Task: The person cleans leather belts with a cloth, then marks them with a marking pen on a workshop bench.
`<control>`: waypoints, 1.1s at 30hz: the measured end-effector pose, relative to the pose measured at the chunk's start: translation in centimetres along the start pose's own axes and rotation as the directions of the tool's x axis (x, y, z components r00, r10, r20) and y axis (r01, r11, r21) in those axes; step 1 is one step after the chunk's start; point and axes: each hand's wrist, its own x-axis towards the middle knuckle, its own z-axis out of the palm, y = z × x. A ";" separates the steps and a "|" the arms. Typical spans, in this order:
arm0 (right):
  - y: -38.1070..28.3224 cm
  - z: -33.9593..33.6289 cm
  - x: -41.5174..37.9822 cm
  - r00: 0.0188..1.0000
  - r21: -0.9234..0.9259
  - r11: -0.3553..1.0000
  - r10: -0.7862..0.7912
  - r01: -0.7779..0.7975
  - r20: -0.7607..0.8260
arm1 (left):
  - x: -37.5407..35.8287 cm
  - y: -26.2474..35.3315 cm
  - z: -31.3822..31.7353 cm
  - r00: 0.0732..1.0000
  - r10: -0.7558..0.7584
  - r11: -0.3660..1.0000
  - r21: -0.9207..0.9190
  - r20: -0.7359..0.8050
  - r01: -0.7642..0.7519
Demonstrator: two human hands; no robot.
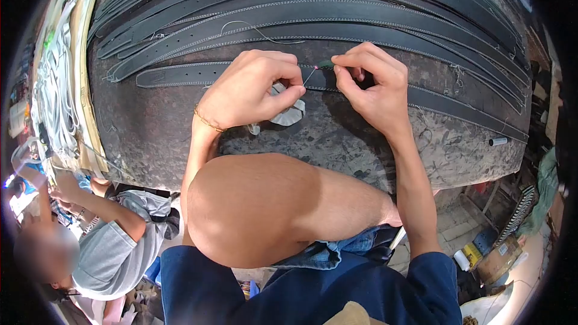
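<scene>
Item: black leather belt (pixel 180 75), laid flat on the worn worktable (pixel 337 138), nearest of many stacked belts (pixel 313 6).
Left hand (pixel 253 87): fingers pressed together, pinching a thin needle or thread end (pixel 309 76) just above the belt; a pale scrap (pixel 288 114) sat beneath it.
Right hand (pixel 373 84): fingertips closed on the belt's stitched edge, beside a small dark piece (pixel 326 64).
Technique, as judged: hold the strap steady, keep the thread taut, and pull along the stitch line.
Nearby: another person (pixel 102 247) sat low at left.
</scene>
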 end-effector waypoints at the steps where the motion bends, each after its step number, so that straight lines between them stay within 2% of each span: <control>1: 0.0 0.0 0.0 1.000 -0.003 1.000 0.002 -0.002 0.002 | 0.0 0.0 0.0 1.000 0.007 1.000 -0.004 -0.006 -0.007; 12: 0.0 -0.1 -0.1 1.000 -0.011 1.000 -0.007 0.007 0.001 | 0.0 0.0 -0.3 1.000 0.029 0.998 -0.063 0.005 -0.029; 14: 0.3 -0.1 -0.2 0.994 0.111 0.990 0.097 -0.092 -0.047 | 0.0 0.7 -0.3 0.999 0.038 0.996 -0.084 0.000 -0.038; 15: 0.3 -0.3 0.0 0.981 0.234 0.960 0.174 -0.150 -0.085 | 0.1 1.9 -0.3 0.948 -0.274 0.909 -0.366 -0.159 0.202; 16: 0.2 -0.7 0.2 0.962 0.354 0.915 0.248 -0.194 -0.116 | 0.3 2.8 -0.2 0.788 -0.578 0.691 -0.640 -0.212 0.335; 17: 0.3 -1.2 0.3 0.946 0.429 0.871 0.309 -0.239 -0.101 | 0.2 -0.7 0.6 0.835 -0.194 0.957 -0.287 -0.516 0.045; 18: 0.6 -1.6 0.4 0.917 0.542 0.797 0.383 -0.266 -0.113 | 0.4 -0.6 1.1 0.836 -0.186 0.958 -0.285 -0.516 0.038; 20: 1.8 -3.0 0.7 0.888 0.686 0.697 0.429 -0.207 -0.167 | 1.1 0.3 2.0 0.855 0.104 0.990 -0.029 -0.508 -0.138; 21: 2.4 -4.2 0.7 0.880 0.739 0.656 0.431 -0.152 -0.202 | 1.1 0.5 2.0 0.920 0.201 0.977 0.138 -0.336 -0.164; 22: 2.8 -5.5 0.7 0.863 0.782 0.617 0.438 -0.087 -0.250 | 0.9 0.2 2.4 0.930 0.277 0.928 0.317 -0.242 -0.194; 24: 3.1 -7.9 -0.3 0.824 0.748 0.661 0.454 -0.056 -0.339 | 0.6 0.3 2.3 0.929 0.283 0.921 0.337 -0.241 -0.193; 26: 2.7 -9.8 -2.1 0.809 0.720 0.691 0.455 -0.059 -0.371 | -0.2 1.4 1.0 0.942 0.293 0.853 0.490 -0.161 -0.181; 28: 2.1 -10.6 -4.0 0.814 0.603 0.786 0.436 -0.138 -0.383 | 0.2 1.4 1.6 0.924 0.347 0.843 0.486 -0.163 -0.231; 29: 2.3 -10.6 -4.8 0.839 0.583 0.804 0.393 -0.116 -0.376 | 0.7 1.1 2.9 0.895 0.396 0.845 0.463 -0.207 -0.267; 30: 2.3 -10.4 -5.4 0.830 0.521 0.839 0.398 -0.158 -0.389 | 1.2 1.1 4.2 0.862 0.441 0.844 0.441 -0.249 -0.305; 32: 3.3 -9.8 -6.0 0.814 0.465 0.865 0.404 -0.190 -0.418 | 2.5 2.0 6.5 0.860 0.432 0.888 0.296 -0.272 -0.352; 33: 3.0 -9.5 -5.7 0.802 0.518 0.843 0.406 -0.144 -0.437 | 3.2 2.2 6.9 0.859 0.455 0.859 0.369 -0.234 -0.355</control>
